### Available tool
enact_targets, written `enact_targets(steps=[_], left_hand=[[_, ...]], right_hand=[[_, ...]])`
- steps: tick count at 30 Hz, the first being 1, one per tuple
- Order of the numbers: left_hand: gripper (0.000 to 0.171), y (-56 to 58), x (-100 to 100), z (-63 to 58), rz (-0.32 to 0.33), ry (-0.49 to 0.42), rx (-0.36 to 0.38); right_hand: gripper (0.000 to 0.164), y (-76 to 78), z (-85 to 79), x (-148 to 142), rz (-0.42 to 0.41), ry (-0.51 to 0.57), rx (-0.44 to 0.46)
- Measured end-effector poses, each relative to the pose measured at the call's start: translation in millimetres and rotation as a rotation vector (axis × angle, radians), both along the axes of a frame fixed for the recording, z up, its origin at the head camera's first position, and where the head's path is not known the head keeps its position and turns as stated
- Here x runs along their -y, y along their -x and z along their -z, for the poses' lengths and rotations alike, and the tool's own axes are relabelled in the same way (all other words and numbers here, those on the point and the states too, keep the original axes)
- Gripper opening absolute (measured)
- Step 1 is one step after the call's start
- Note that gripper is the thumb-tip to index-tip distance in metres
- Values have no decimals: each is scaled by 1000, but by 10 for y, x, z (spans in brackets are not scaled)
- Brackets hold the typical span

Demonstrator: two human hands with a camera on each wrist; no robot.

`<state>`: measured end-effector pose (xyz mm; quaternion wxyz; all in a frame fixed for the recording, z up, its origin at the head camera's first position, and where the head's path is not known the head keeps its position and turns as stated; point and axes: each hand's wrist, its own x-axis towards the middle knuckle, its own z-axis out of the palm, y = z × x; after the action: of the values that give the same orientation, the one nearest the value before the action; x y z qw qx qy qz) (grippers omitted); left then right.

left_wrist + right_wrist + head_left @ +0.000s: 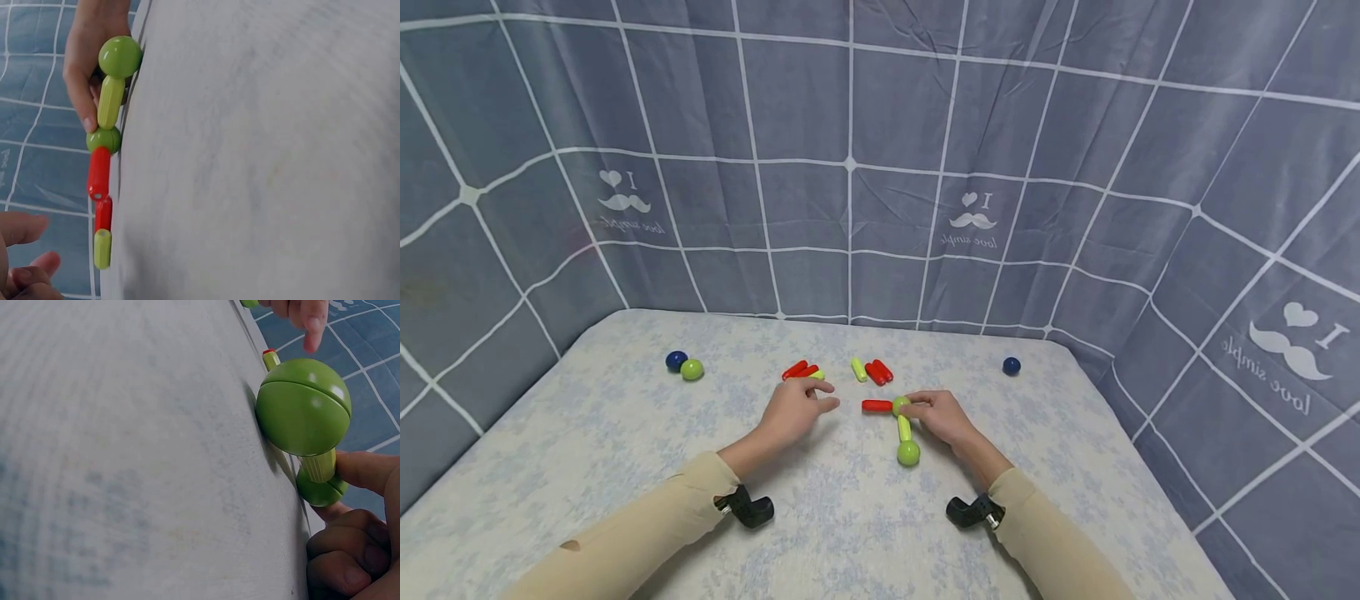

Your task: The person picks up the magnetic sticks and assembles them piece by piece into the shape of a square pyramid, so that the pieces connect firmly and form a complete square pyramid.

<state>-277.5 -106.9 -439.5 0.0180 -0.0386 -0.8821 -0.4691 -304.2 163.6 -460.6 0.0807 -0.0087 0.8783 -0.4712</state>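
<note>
My right hand (942, 414) pinches a green ball (900, 406) between thumb and fingers. From that ball a red rod (877, 406) sticks out to the left. A yellow-green rod (905, 429) runs from it toward me, ending in a second green ball (909, 453), which looms large in the right wrist view. These pieces appear joined in an L on the table. My left hand (795, 408) hovers left of them with thumb and fingers apart, holding nothing. Just behind it lie red rods (794, 370) and a yellow-green rod (817, 375), partly hidden by the fingers.
Behind the joined pieces lie a loose yellow-green rod (859, 369) and red rods (880, 372). A blue ball (677, 361) and a green ball (692, 369) sit at the back left, another blue ball (1011, 366) at the back right. A grey-blue checked curtain (805, 204) encloses the patterned table (820, 533).
</note>
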Motion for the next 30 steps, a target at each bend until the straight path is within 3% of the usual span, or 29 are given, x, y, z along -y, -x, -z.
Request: enact_targets(steps=[9, 17, 30], left_hand=[[33, 7, 340, -6, -115, -80, -33], [35, 15, 650, 15, -201, -90, -14], [43, 124, 1048, 39, -421, -122, 17]], right_hand=[[39, 9, 16, 16, 15, -13, 9], [38, 4, 7, 3, 6, 0, 6], [36, 4, 3, 23, 24, -9, 14]])
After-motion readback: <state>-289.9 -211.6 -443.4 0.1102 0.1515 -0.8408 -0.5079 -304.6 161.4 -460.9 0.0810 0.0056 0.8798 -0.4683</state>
